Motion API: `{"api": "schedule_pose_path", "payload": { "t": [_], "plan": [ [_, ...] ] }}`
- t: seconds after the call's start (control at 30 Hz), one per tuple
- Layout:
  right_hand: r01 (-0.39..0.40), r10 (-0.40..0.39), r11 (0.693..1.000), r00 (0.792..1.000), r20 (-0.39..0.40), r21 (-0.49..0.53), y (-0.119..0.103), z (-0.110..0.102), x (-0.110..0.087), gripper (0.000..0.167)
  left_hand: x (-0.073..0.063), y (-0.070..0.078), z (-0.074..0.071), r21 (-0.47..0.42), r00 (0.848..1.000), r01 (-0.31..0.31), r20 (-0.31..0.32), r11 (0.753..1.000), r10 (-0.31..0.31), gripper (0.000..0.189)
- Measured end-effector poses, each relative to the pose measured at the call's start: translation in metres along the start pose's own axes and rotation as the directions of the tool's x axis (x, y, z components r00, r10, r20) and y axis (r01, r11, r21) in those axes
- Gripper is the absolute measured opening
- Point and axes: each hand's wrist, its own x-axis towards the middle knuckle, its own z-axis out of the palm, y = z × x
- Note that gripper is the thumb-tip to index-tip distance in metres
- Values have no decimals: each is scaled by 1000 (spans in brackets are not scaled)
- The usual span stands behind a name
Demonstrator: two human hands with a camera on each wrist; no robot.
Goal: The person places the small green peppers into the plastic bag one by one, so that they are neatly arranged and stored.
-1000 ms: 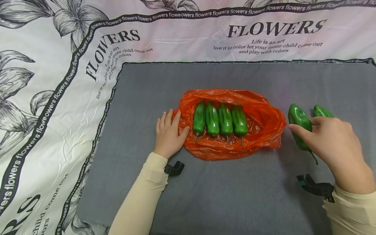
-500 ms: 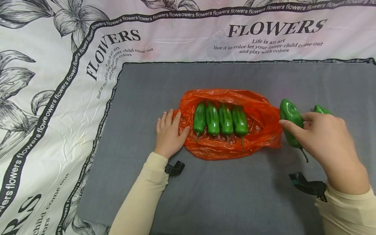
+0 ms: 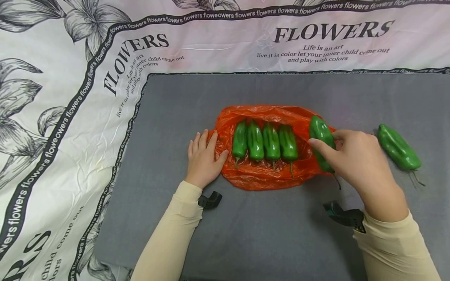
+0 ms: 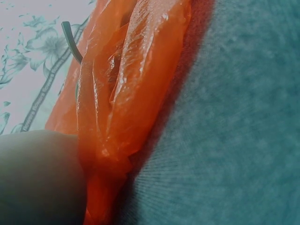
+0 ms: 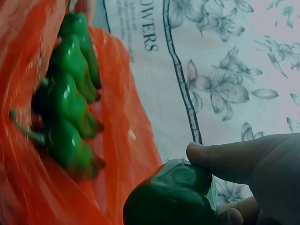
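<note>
My right hand (image 3: 362,168) pinches a green pepper (image 3: 320,142) between thumb and fingers, over the right end of the open red plastic bag (image 3: 260,183). In the right wrist view the held pepper (image 5: 173,197) shows close up, with the thumb along it. Several green peppers (image 3: 272,141) lie side by side inside the bag, stems toward me. My left hand (image 3: 204,162) rests with fingers extended at the bag's left end. In the left wrist view the bag's gathered film (image 4: 108,164) runs beside the thumb (image 4: 37,173).
Another green pepper (image 3: 399,148) lies on the grey cloth (image 3: 263,234), right of my right hand. A white sheet with flower prints and lettering (image 3: 225,47) borders the grey area at the back and left. Each wrist wears a black mount (image 3: 210,200).
My right hand has carried its pepper leftward from beside the bag to over its right end. The pepper left behind on the cloth is now fully uncovered. My left hand stays put.
</note>
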Motion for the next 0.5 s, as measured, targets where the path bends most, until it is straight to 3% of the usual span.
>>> {"api": "schedule_pose_path", "payload": {
  "t": [0.5],
  "plan": [
    [30, -32, 999, 996, 81, 22, -20, 37, 22, 64, 1, -2, 0, 10, 1000, -2, -1, 1000, 2, 72]
  ]
}}
